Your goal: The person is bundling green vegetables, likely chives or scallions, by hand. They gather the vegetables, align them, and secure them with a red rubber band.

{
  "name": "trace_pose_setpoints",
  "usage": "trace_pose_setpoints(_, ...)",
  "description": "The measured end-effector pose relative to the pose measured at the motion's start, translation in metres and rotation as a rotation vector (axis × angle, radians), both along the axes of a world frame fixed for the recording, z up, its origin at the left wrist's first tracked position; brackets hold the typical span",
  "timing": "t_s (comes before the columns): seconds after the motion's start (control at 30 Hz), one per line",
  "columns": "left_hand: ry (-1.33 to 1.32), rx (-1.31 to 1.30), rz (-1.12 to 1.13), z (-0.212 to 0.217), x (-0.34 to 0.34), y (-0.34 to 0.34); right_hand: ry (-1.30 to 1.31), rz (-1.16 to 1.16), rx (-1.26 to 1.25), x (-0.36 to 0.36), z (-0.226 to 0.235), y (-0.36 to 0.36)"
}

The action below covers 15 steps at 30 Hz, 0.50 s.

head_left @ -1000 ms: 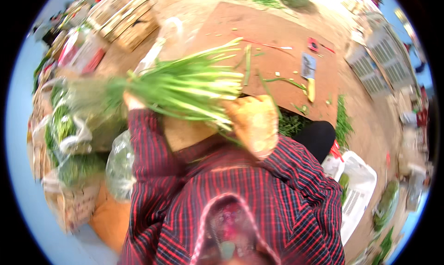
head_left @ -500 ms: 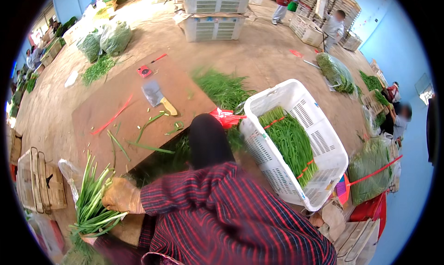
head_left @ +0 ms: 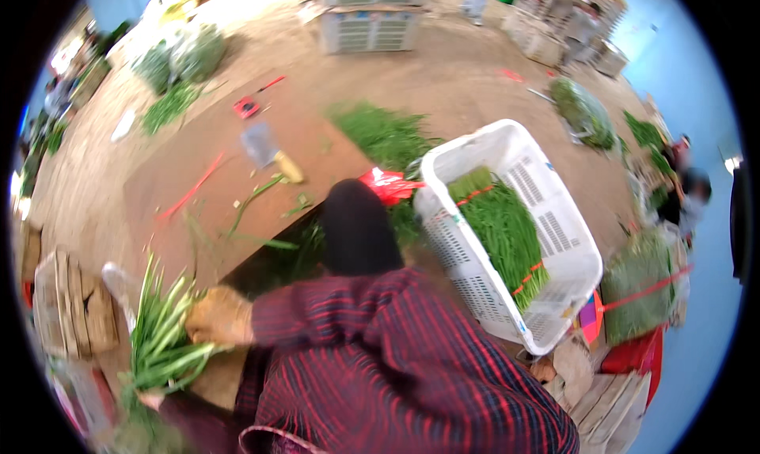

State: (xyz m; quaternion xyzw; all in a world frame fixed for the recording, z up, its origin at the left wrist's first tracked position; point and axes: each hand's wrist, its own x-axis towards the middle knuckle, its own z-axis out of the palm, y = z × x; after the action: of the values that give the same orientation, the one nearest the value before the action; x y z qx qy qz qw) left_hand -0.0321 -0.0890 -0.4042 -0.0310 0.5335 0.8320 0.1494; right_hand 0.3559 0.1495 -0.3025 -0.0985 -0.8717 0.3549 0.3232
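Observation:
A bunch of long green stalks with pale ends, like garlic chives or scallions [head_left: 162, 335], is at my lower left. My right hand [head_left: 220, 318], in a tan glove, reaches across my body and closes on the stalks from the right side. My left hand [head_left: 150, 398] grips the lower part of the same bunch, with its fingers mostly hidden under the greens. On the brown board [head_left: 170, 181] ahead lie a cleaver [head_left: 271, 153] with a yellow handle, a red tape measure [head_left: 246, 106], a red strip [head_left: 194, 189] and several loose stalks.
A white plastic crate [head_left: 518, 149] on my right holds green bundles [head_left: 503, 232] tied with red bands. Loose greens [head_left: 380, 133] lie beyond the board's corner, near red plastic strips [head_left: 388, 186]. Filled plastic bags [head_left: 198, 52] and stacked crates [head_left: 372, 28] stand farther off; people work at the right.
The view has shifted slightly and is blurrier. Both hands stay on the bunch; my right hand and the stalks' tops have moved a little to the right.

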Motion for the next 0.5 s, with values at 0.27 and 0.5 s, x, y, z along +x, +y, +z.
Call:
trace_pose_setpoints(0.27,-0.066,0.227,-0.073,0.048,0.107,0.057,-0.157,0.164,-0.108,0.029,0.017,-0.006)
trace_pose_setpoints(0.5,-0.168,0.293,0.093,0.066,0.117,0.047,-0.386,0.351,-0.827,0.072,0.036,0.046)
